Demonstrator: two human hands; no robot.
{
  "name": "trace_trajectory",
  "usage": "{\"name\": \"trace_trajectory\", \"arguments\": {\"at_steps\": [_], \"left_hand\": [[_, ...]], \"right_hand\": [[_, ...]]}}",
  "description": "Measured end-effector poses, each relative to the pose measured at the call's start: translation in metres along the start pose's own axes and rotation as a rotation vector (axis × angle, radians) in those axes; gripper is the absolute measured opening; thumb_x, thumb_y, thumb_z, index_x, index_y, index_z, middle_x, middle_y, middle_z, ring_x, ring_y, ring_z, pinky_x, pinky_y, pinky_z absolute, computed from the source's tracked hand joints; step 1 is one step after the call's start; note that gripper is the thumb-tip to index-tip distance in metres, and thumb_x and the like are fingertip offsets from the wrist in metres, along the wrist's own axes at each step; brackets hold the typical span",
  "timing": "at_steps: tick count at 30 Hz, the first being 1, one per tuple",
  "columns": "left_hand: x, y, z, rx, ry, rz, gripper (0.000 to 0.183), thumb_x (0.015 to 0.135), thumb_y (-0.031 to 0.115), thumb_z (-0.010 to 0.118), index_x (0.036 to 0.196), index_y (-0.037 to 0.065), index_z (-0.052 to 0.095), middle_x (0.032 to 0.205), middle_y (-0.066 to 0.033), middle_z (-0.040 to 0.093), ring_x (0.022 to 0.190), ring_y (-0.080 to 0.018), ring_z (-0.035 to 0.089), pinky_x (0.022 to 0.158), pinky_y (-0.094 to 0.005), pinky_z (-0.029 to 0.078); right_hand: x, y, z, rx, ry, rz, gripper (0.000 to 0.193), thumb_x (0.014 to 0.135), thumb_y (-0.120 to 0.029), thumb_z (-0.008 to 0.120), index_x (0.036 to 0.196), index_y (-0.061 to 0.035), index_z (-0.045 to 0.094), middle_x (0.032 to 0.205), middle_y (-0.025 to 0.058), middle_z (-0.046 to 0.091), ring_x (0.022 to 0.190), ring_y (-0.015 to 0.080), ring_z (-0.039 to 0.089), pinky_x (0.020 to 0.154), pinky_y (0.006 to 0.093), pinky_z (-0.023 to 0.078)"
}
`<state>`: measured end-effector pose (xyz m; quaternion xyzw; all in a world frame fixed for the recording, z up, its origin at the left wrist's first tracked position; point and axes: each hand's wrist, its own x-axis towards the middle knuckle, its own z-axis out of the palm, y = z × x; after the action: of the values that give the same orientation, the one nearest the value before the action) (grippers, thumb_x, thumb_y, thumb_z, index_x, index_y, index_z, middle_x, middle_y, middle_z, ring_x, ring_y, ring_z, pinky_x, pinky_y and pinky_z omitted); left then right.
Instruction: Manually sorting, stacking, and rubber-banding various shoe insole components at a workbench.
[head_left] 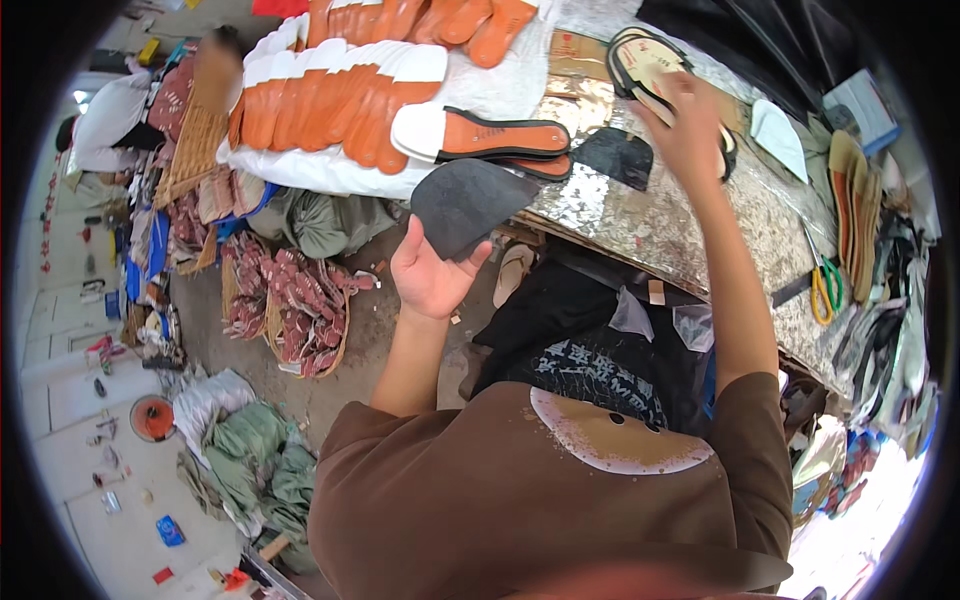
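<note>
My left hand [437, 275] holds a dark grey, half-round shoe upper piece [470, 205] in front of the table's near edge. The thumb and a finger show at its lower edge; the other fingers are hidden behind it. My right hand [690, 130], slightly blurred, is over the table with thumb and fingers apart, at a cream insole with a black rim [645, 60]. Part of another black-rimmed piece shows beside the wrist. Between the hands lies a second dark upper piece [617, 157]. An orange sole with a black edge and white toe cover [505, 136] rests left of it.
Rows of orange insoles with white ends [330, 100] cover the table's left part. On the right lie a white curved piece [778, 138], scissors with yellow and green handles [827, 290] and tan insoles [853, 205]. Baskets of patterned pieces [308, 305] stand on the floor.
</note>
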<state>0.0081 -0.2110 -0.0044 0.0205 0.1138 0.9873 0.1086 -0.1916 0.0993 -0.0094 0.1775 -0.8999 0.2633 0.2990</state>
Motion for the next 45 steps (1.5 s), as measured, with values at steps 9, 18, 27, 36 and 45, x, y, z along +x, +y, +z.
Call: {"name": "trace_trajectory", "arguments": {"at_steps": [9,18,27,36,45], "left_hand": [[0.004,-0.001,0.013,0.247,0.351,0.000,0.038,0.102,0.032,0.043,0.133,0.010,0.049,0.131,-0.0088,0.057,0.116,-0.0274,0.056,0.084,-0.0463,0.052],[0.018,-0.016,0.024,0.185,0.354,0.066,0.049,0.103,0.033,0.038,0.143,0.003,0.035,0.147,-0.0156,0.042,0.136,-0.0362,0.038,0.112,-0.0593,0.031],[0.039,-0.047,0.030,0.062,0.156,-0.139,0.047,0.104,0.032,0.036,0.139,0.002,0.041,0.139,-0.0141,0.051,0.129,-0.0302,0.048,0.111,-0.0482,0.036],[0.046,-0.072,0.036,0.150,0.247,-0.149,0.047,0.105,0.034,0.034,0.139,0.003,0.042,0.138,-0.0131,0.052,0.128,-0.0284,0.050,0.107,-0.0459,0.040],[0.058,-0.058,0.022,0.353,0.260,-0.064,0.048,0.105,0.031,0.031,0.143,0.002,0.036,0.144,-0.0155,0.045,0.131,-0.0321,0.046,0.108,-0.0528,0.039]], "right_hand": [[-0.017,-0.110,0.067,0.310,-0.403,-0.147,0.059,0.074,-0.022,0.077,0.125,-0.0027,0.057,0.114,0.0167,0.056,0.106,0.0346,0.055,0.092,0.0399,0.046],[-0.044,-0.089,-0.010,0.802,-0.376,0.387,0.034,0.094,-0.016,0.060,0.123,-0.0003,0.053,0.106,0.0130,0.060,0.101,0.0256,0.060,0.089,0.0334,0.046],[-0.163,-0.128,-0.073,1.246,-0.363,0.742,0.012,0.092,-0.008,0.065,0.099,-0.0019,0.057,0.080,-0.0027,0.048,0.071,0.0029,0.046,0.063,0.0192,0.038],[-0.191,-0.128,-0.094,1.537,-0.641,0.848,0.037,0.096,-0.015,0.059,0.127,-0.0001,0.046,0.111,0.0116,0.062,0.089,0.0172,0.064,0.081,0.0300,0.051],[-0.194,-0.119,-0.111,1.726,-0.313,0.728,0.059,0.090,-0.014,0.068,0.138,0.0026,0.036,0.121,0.0185,0.060,0.098,0.0261,0.064,0.082,0.0393,0.054]]}}
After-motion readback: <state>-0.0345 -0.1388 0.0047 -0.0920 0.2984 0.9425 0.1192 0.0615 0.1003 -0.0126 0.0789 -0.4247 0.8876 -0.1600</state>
